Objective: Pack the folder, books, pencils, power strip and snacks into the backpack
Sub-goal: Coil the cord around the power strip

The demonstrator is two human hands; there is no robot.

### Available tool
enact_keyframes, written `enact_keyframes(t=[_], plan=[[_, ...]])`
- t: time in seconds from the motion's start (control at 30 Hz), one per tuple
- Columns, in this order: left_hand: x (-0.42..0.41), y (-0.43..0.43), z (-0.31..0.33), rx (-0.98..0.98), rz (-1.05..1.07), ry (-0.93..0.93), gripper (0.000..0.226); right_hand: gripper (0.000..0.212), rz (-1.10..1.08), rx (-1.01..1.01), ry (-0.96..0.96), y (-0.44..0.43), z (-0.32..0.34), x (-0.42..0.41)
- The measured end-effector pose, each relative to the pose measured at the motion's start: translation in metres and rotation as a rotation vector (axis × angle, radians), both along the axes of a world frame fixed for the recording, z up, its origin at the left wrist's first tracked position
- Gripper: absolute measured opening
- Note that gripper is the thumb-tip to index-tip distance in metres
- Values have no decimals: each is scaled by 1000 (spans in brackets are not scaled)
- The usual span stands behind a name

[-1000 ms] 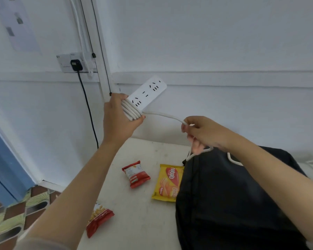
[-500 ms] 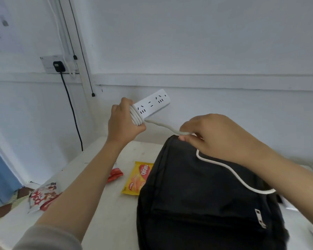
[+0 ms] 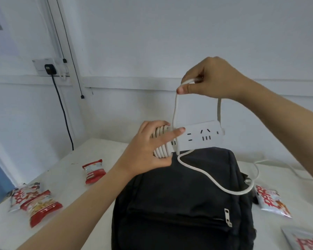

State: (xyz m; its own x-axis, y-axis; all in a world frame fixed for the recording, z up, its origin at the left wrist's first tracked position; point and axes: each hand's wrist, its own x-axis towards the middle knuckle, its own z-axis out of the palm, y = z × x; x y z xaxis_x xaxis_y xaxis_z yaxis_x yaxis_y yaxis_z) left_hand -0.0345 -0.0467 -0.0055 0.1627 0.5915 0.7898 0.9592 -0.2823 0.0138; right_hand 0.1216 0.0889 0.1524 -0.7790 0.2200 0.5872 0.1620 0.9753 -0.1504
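A white power strip [image 3: 200, 137] hangs level just above the top of the black backpack [image 3: 179, 204]. My left hand [image 3: 148, 150] grips its left end, where several turns of white cord are wound round it. My right hand [image 3: 210, 81] is raised above the strip and pinches the cord [image 3: 175, 109] in a loop. The loose cord trails over the backpack to the right. Snack packets lie on the table: a red one [image 3: 93, 170], two at the left [image 3: 34, 202], one at the right [image 3: 271, 201].
The white table [image 3: 65, 170] stands against a white wall. A wall socket [image 3: 45, 66] holds a black plug with a dark cable hanging down. Another packet [image 3: 305, 239] shows at the lower right corner. A white cable lies on the table at the far right.
My right hand rose from the backpack's top to above the strip, lifting the cord into a loop. My left hand lowered the strip to just above the backpack and turned it level.
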Motion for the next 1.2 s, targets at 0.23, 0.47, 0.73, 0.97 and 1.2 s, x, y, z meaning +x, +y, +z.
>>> enact_keyframes(t=[0.23, 0.47, 0.73, 0.97, 1.2], plan=[[11, -4, 21, 215, 9, -256, 71, 14, 129, -583, -1, 33, -47, 5], [10, 9, 20, 238, 104, -528, 73, 34, 74, -827, 4, 12, -100, -2], [-9, 17, 25, 222, 301, -622, 73, 19, -90, -945, -157, -2, -130, 13], [-13, 30, 22, 124, 441, -535, 70, 23, -429, 135, -219, -24, -122, 40], [-12, 48, 16, 24, 482, -453, 64, 18, -166, 157, -205, -26, -119, 61]])
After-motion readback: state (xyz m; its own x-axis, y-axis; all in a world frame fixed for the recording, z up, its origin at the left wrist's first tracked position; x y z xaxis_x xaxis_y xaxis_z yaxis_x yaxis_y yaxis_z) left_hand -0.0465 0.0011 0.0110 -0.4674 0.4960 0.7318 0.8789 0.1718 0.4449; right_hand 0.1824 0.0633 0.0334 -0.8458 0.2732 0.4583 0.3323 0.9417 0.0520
